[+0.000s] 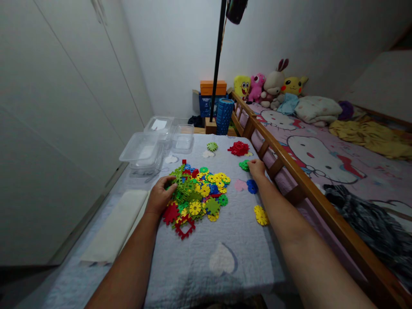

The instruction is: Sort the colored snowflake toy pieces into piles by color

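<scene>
A mixed heap of plastic building pieces in green, yellow, red and blue lies mid-table. At its left edge is my left hand, thumb and fingers curved apart beside light-green square pieces; no held piece shows clearly. On the right, my right hand is closed at a small group of green notched discs, its fingertips pinched on one. Below it lie blue discs and yellow discs. Farther back are a pile of red pieces and a light-green group.
Clear plastic boxes are stacked at the back left, beside another clear box. A folded cream cloth lies along the left. A wooden bed rail borders the table's right side. A black pole rises behind.
</scene>
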